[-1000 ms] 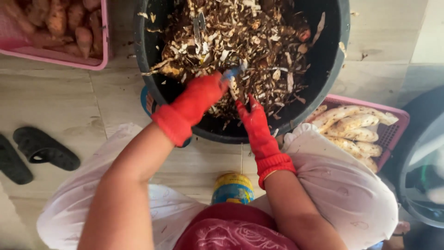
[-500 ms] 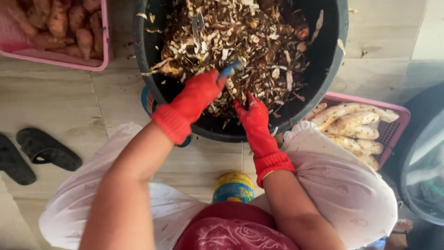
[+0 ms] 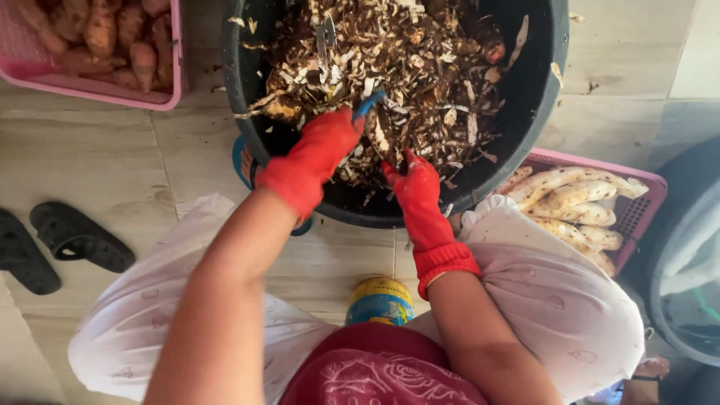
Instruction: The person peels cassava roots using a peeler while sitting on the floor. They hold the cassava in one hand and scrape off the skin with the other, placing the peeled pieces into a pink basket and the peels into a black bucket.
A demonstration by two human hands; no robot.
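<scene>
Both my hands wear red gloves and reach into a big black tub (image 3: 536, 112) heaped with brown and white peelings (image 3: 420, 67). My left hand (image 3: 319, 154) is closed around a blue-handled peeler (image 3: 369, 103), whose tip points at the heap. Just to its right, my right hand (image 3: 414, 187) grips a dark brown root (image 3: 387, 141) low in the tub, and the peelings partly hide the root. A second metal peeler (image 3: 325, 34) lies on top of the heap.
A pink basket (image 3: 97, 94) of unpeeled reddish roots stands at top left. A pink basket (image 3: 637, 217) of pale peeled roots sits at right. Black sandals (image 3: 71, 240) lie on the tiled floor at left. A yellow-blue can (image 3: 379, 300) stands between my knees.
The left hand with the peeler has shifted slightly up along the root. The right hand has stayed in place.
</scene>
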